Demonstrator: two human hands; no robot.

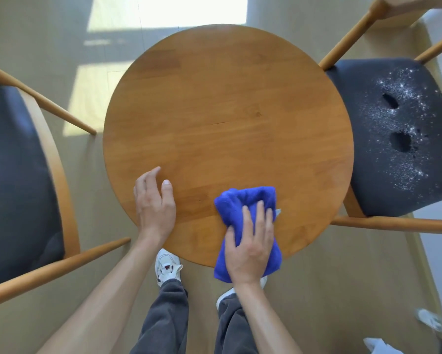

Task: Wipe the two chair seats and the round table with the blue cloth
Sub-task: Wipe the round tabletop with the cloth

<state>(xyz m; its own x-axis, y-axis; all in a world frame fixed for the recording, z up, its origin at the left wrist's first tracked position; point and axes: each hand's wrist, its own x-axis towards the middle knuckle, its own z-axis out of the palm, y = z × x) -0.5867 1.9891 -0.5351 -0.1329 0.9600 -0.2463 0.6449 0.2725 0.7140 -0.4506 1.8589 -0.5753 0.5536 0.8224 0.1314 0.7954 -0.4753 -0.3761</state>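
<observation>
We note the round table (227,118), warm brown wood, top bare. Blue cloth (243,203) bunched at its near edge, partly overhanging. Left chair seat (12,175) dark, looks clean. Right chair seat (393,139) dark, dusted with white specks, two bare patches among them.

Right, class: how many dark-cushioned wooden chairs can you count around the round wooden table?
2. One dark-cushioned wooden chair stands left of the round wooden table; the other, its seat speckled white, stands right. Others may sit outside the frame.
</observation>
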